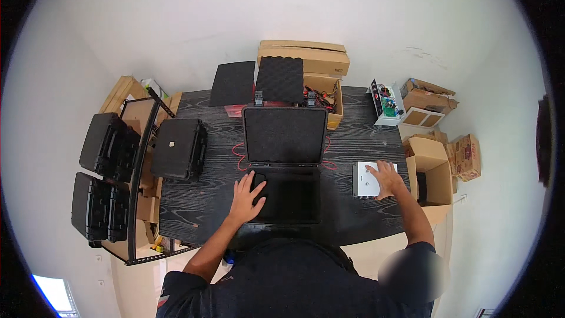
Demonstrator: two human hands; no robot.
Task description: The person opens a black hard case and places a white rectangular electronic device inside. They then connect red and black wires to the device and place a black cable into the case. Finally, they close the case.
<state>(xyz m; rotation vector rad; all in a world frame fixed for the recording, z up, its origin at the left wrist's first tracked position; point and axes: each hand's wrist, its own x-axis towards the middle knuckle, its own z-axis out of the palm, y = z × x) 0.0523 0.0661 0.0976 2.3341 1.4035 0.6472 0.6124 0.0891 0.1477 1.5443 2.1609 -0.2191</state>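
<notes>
A black hard case [284, 225] lies open in front of me, its lid [285, 135] raised at the far side and lined with dark foam. My left hand [243, 199] reaches over the case's left part, fingers spread, beside a dark block-like piece [259, 181] inside. Whether the fingertips touch that piece I cannot tell. To the right, a white box-shaped device [366, 184] with small fittings on top sits on the table. My right hand [386, 180] rests over its right part, fingers stretched out and thumb apart.
The dark wood-grain table [344, 212] carries a closed black case [178, 148] at left. Behind the lid are foam sheets [233, 84] and a carton of cables [329, 101]. An opened device with a green circuit board [388, 105] stands far right. Beside the table are a rack [139, 176] and an open carton [435, 182].
</notes>
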